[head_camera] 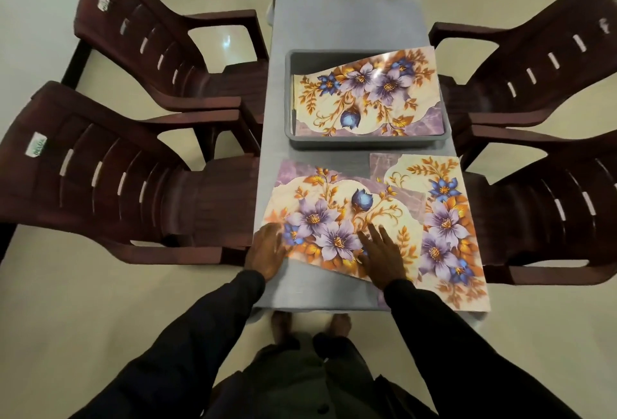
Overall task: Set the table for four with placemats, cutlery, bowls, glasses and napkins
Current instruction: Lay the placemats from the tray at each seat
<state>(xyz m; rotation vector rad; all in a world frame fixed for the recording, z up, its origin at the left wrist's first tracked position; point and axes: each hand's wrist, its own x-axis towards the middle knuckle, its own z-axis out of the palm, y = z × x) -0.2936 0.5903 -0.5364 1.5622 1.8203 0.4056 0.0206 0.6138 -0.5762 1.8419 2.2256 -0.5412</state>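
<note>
At the near end of the grey tabletop (347,21), a floral placemat (334,205) is seen lying askew, its right end overlapping a second placemat (447,218) laid lengthwise along the right edge. Both hands are held flat with fingers straight, nothing gripped: the left hand (267,251) is pressed on the askew mat's near left corner and partly on the tabletop, the right hand (384,258) on its near edge. Further back, a third placemat (367,91) is noted in a grey tray (364,144), its far right corner riding over the rim; brown chairs (110,178) are drawn up, two per side.
</note>
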